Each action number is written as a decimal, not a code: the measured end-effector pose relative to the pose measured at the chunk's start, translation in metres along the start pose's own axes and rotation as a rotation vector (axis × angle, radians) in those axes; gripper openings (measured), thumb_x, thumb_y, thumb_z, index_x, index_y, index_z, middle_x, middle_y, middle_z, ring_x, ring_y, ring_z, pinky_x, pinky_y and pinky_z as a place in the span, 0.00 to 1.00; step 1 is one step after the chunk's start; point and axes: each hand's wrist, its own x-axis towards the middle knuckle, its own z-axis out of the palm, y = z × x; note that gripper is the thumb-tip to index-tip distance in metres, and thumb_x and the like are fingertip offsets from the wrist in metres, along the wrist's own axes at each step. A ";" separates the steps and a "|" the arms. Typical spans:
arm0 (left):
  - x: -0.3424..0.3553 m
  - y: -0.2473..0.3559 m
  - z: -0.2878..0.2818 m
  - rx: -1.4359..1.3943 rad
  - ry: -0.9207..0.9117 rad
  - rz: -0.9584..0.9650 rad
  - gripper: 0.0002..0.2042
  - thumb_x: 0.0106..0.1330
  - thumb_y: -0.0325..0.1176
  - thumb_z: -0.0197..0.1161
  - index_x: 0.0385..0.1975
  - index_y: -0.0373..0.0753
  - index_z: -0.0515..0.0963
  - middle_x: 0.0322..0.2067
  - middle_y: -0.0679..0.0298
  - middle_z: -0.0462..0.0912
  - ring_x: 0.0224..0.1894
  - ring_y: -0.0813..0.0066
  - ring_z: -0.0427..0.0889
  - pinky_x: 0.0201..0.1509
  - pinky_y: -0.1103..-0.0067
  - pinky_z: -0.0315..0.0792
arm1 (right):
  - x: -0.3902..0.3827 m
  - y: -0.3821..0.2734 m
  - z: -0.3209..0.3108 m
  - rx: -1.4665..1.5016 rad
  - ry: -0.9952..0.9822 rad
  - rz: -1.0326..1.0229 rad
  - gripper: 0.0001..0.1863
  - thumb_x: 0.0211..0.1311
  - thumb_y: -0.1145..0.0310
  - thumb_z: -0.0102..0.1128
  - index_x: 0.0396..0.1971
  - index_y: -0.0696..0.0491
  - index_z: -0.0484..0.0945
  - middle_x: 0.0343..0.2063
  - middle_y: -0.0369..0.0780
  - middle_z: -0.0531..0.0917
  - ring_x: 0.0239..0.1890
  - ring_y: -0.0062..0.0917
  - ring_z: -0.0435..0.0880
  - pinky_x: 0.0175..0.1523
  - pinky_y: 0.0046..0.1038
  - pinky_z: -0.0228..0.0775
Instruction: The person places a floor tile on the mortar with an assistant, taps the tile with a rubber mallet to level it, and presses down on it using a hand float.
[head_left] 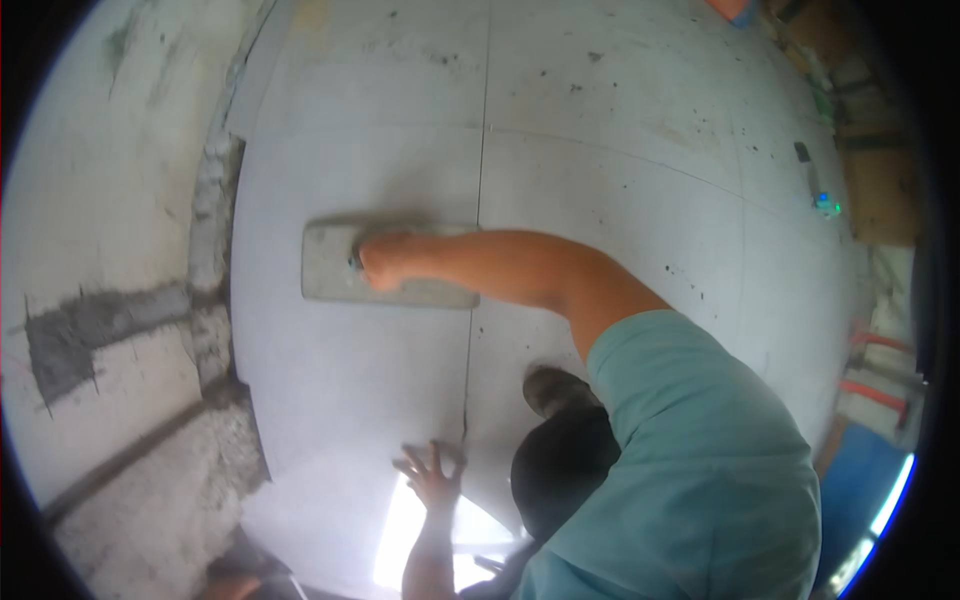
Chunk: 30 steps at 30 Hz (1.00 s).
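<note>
My right hand (388, 262) is wrapped round the handle of a long grey rectangular plastering float (325, 270). The float's flat board lies over the pale floor tiles (580, 200), its right end reaching the dark joint between two of them. Most of the handle is hidden by my fist. Nearer to me, my left hand (434, 486) rests on the tiles with its fingers spread and nothing in them, close to the same joint.
A worn plaster wall (100, 220) with a dark grey patch rises on the left, above a rough, broken floor edge. Dark specks dot the tiles. Along the right stand a cardboard box (882, 190), red handles (875, 395) and a blue panel (865, 480). My shoe (550, 390) is right of the joint.
</note>
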 end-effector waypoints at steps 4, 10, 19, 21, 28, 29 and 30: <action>-0.001 -0.003 -0.009 -0.010 0.055 0.039 0.40 0.55 0.59 0.69 0.69 0.62 0.61 0.75 0.52 0.38 0.73 0.30 0.35 0.60 0.33 0.59 | -0.005 -0.031 -0.034 -0.160 -0.056 0.023 0.21 0.60 0.55 0.60 0.38 0.61 0.82 0.34 0.53 0.85 0.40 0.46 0.85 0.45 0.43 0.77; -0.026 -0.036 0.032 -0.172 0.177 0.117 0.39 0.53 0.47 0.74 0.67 0.55 0.66 0.74 0.58 0.49 0.76 0.45 0.42 0.68 0.39 0.52 | 0.023 0.030 0.009 -0.233 0.002 -0.133 0.28 0.59 0.57 0.64 0.52 0.64 0.73 0.47 0.56 0.81 0.53 0.46 0.79 0.57 0.39 0.72; -0.111 -0.094 0.129 -0.716 0.116 -0.856 0.53 0.49 0.51 0.77 0.74 0.64 0.47 0.74 0.47 0.37 0.73 0.35 0.42 0.67 0.46 0.63 | -0.031 -0.020 0.047 -0.708 -0.411 -0.499 0.18 0.53 0.62 0.66 0.41 0.56 0.79 0.38 0.47 0.83 0.44 0.45 0.82 0.47 0.43 0.74; -0.106 -0.099 0.125 -0.734 0.095 -0.826 0.56 0.48 0.54 0.77 0.74 0.65 0.43 0.74 0.48 0.32 0.73 0.33 0.41 0.65 0.46 0.65 | -0.033 -0.020 0.059 -0.683 -0.450 -0.553 0.18 0.53 0.60 0.66 0.40 0.56 0.80 0.35 0.48 0.83 0.41 0.45 0.82 0.45 0.44 0.74; -0.100 -0.099 0.085 -0.671 -0.051 -0.923 0.57 0.47 0.52 0.78 0.74 0.61 0.43 0.74 0.46 0.33 0.71 0.29 0.44 0.60 0.49 0.72 | -0.052 -0.043 0.023 -0.414 -0.517 -0.857 0.13 0.50 0.68 0.67 0.31 0.57 0.74 0.25 0.49 0.82 0.30 0.47 0.82 0.33 0.42 0.74; -0.103 -0.101 0.091 -0.640 -0.028 -0.926 0.57 0.47 0.53 0.78 0.74 0.62 0.43 0.74 0.46 0.34 0.71 0.29 0.44 0.60 0.51 0.72 | -0.049 -0.047 0.042 -0.555 -0.563 -0.805 0.13 0.50 0.67 0.67 0.31 0.58 0.74 0.25 0.50 0.82 0.31 0.47 0.83 0.35 0.43 0.74; -0.100 -0.103 0.090 -0.653 -0.033 -0.930 0.57 0.47 0.53 0.78 0.74 0.62 0.42 0.74 0.46 0.34 0.71 0.29 0.44 0.61 0.52 0.72 | -0.049 -0.050 0.064 -0.708 -0.594 -0.744 0.13 0.51 0.67 0.66 0.31 0.58 0.75 0.26 0.50 0.82 0.33 0.47 0.83 0.36 0.44 0.75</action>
